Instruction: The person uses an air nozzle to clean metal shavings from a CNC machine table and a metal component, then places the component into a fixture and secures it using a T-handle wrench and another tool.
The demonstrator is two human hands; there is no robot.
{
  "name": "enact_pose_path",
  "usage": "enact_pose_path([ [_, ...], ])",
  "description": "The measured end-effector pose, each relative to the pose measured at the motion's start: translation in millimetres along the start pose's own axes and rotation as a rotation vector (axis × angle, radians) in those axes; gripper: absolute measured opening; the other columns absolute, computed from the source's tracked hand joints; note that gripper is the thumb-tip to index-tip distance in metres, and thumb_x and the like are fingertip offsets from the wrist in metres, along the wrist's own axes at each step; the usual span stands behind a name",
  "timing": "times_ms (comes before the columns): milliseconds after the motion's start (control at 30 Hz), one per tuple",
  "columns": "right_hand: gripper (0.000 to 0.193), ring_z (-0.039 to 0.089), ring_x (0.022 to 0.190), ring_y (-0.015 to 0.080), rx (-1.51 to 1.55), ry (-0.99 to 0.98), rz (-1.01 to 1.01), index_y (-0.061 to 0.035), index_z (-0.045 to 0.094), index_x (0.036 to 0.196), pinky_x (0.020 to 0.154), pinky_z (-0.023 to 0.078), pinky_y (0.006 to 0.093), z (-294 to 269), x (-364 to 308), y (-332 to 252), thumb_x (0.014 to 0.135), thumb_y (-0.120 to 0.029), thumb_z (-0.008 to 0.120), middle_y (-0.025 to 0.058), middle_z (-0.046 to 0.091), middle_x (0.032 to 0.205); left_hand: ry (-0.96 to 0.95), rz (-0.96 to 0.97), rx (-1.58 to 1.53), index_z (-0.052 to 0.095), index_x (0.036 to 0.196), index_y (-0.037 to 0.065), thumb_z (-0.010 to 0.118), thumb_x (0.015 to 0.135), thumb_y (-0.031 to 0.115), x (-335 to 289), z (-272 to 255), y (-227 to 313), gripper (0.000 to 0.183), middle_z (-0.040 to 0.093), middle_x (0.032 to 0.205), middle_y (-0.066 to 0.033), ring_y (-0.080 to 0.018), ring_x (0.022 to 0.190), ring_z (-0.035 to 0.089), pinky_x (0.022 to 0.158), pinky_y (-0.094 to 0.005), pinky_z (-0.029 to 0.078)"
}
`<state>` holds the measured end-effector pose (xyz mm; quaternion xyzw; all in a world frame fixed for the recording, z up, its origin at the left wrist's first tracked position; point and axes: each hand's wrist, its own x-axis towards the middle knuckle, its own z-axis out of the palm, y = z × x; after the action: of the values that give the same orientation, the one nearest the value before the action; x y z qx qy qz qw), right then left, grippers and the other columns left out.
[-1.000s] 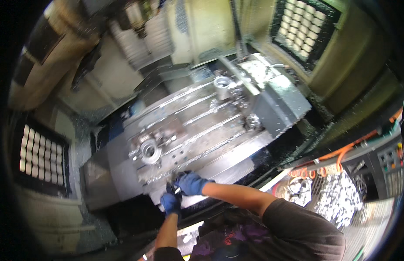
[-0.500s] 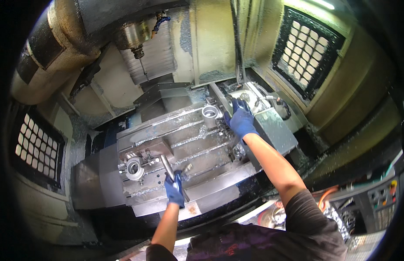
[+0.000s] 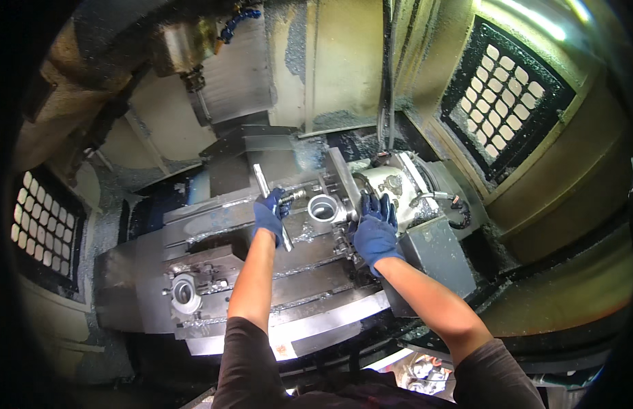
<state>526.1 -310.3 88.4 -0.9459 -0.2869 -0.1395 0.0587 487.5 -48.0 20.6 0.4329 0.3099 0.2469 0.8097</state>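
Both arms stretched forward, bare forearms, dark sleeves at upper arms. Left hand (image 3: 269,213) in blue glove, fingers curled tight in closed grip, wrist straight. Right hand (image 3: 373,232) in blue glove, fingers spread and pointing up, palm pressed down, elbow bent outward.

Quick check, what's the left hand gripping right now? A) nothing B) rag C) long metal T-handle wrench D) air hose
C: the blue-gloved left hand is closed around a long metal T-handle wrench beside the ring-shaped part; the right hand rests against the fixture.
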Motion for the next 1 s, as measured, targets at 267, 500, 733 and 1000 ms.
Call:
enact_pose_path([
  [267, 0.068, 0.035, 0.132, 0.0346, -0.073, 0.050, -0.099, 0.0048, 0.038, 0.137, 0.115, 0.015, 0.0475, -1.2, -2.7, 7.7, 0.085, -0.036, 0.053, 0.0193, 0.046, 0.136, -0.147, -0.192, 0.002, 0.059, 0.072, 0.011, 0.061, 0.085, 0.024, 35.2, 13.9, -22.2, 0.018, 0.057, 0.060, -0.0035, -0.0114, 0.042, 0.045, 0.038, -0.0251, 0.033],
  [500, 0.069, 0.042, 0.128, 0.0304, -0.076, 0.056, -0.114, 0.0068, 0.041, 0.133, 0.115, 0.016, 0.0445, -13.8, 1.0, -1.0, 0.082, -0.036, 0.058, 0.0205, 0.051, 0.131, -0.216, -0.299, -0.015, 0.057, 0.076, 0.013, 0.058, 0.087, 0.026, 53.2, 1.1, -15.6, 0.017, 0.058, 0.061, -0.0040, -0.0130, 0.041, 0.047, 0.037, -0.0248, 0.036],
  [733, 0.067, 0.040, 0.128, 0.0338, -0.056, 0.046, -0.115, 0.0051, 0.043, 0.132, 0.114, 0.019, 0.0458, -8.3, -0.3, 1.9, 0.081, -0.034, 0.060, 0.0211, 0.051, 0.131, -0.131, -0.280, -0.050, 0.061, 0.081, 0.011, 0.061, 0.087, 0.028, 37.2, 8.6, -9.2, 0.017, 0.063, 0.069, -0.0048, -0.0150, 0.052, 0.058, 0.043, -0.0245, 0.043],
  [1000, 0.062, 0.035, 0.129, 0.0435, -0.015, 0.022, -0.069, 0.0016, 0.044, 0.134, 0.111, 0.021, 0.0504, -18.7, -0.6, -4.9, 0.085, -0.035, 0.053, 0.0203, 0.046, 0.135, -0.157, 0.056, 0.070, 0.061, 0.100, 0.003, 0.066, 0.088, 0.025, 33.0, 7.4, -27.9, 0.026, 0.063, 0.087, -0.0039, -0.0120, 0.068, 0.057, 0.059, -0.0287, 0.050],
])
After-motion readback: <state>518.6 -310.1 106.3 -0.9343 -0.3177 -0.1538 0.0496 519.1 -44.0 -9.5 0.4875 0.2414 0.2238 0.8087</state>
